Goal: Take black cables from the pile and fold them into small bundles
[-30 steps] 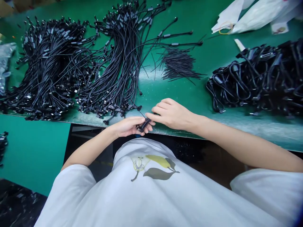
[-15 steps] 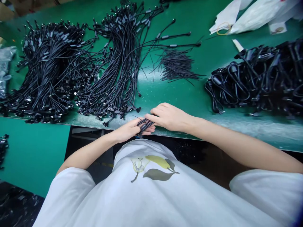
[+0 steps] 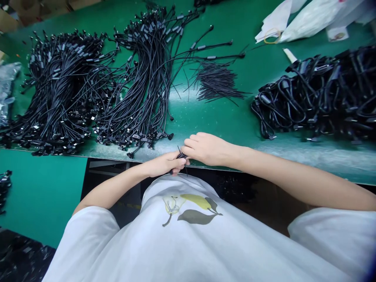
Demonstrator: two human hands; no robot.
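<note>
My left hand (image 3: 169,162) is closed around a folded black cable (image 3: 181,155), held just over the table's front edge. A thin black twist tie (image 3: 178,149) crosses the cable, one end sticking up and the other hanging below. My right hand (image 3: 202,149) is closed at the cable's right side, its fingertips pinched at the tie; the exact grip is partly hidden. Beyond my hands lies a pile of loose black twist ties (image 3: 219,80). Straight black cables (image 3: 148,78) with grey sleeves and small plugs are heaped to its left.
Another heap of straight cables (image 3: 63,86) lies farther left on the green table (image 3: 235,117). Folded, bundled cables (image 3: 317,94) are stacked at the right. White plastic bags (image 3: 311,21) lie at the back right, a clear bag (image 3: 7,90) at the left edge.
The tie has gone from lying beside the cable to standing across it. My right hand has turned and closed in on the cable, and my left fingers have wrapped farther round it.
</note>
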